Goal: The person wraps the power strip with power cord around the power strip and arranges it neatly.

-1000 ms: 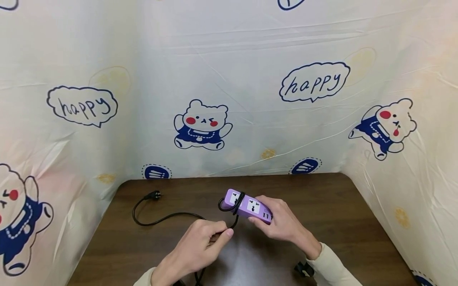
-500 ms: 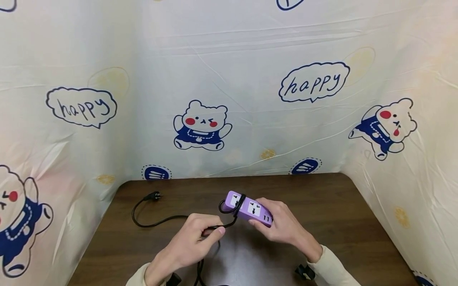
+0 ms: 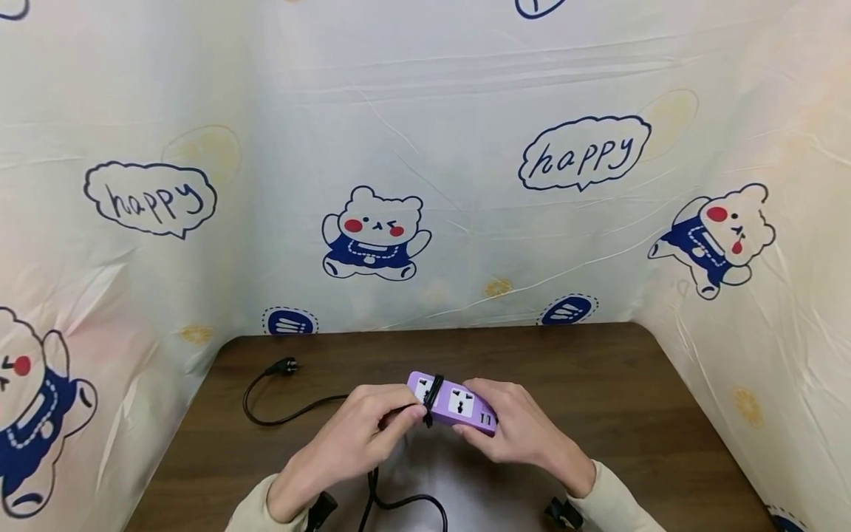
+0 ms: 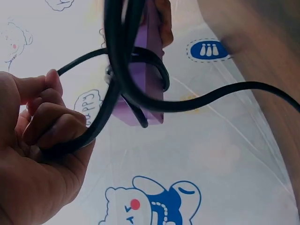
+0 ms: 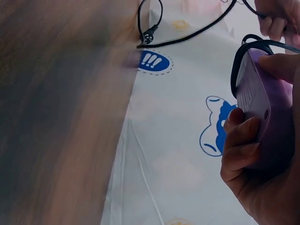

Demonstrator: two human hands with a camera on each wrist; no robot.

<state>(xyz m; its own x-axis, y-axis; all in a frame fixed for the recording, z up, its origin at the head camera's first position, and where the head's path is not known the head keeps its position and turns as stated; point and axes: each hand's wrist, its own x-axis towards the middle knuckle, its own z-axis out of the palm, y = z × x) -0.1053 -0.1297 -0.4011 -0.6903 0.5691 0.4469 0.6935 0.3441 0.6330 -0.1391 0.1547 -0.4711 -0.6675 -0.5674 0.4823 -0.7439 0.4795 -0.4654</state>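
A purple power strip with white sockets and USB ports is held above the table by my right hand, fingers and thumb around its right end. Black cord wraps round the strip near its left end. My left hand pinches the cord between thumb and forefinger close beside that end. In the left wrist view the cord also runs through the curled fingers of the left hand. The right wrist view shows fingers gripping the strip's body.
The cord's black plug lies at the table's back left. A loose stretch of cord hangs near the front edge. Brown wooden table is enclosed by a printed cloth behind and on both sides.
The left hand has drawn the cord leftward, then moved up to the strip's left end. The right hand has brought the strip slightly left and nearer. More loose cord shows below.
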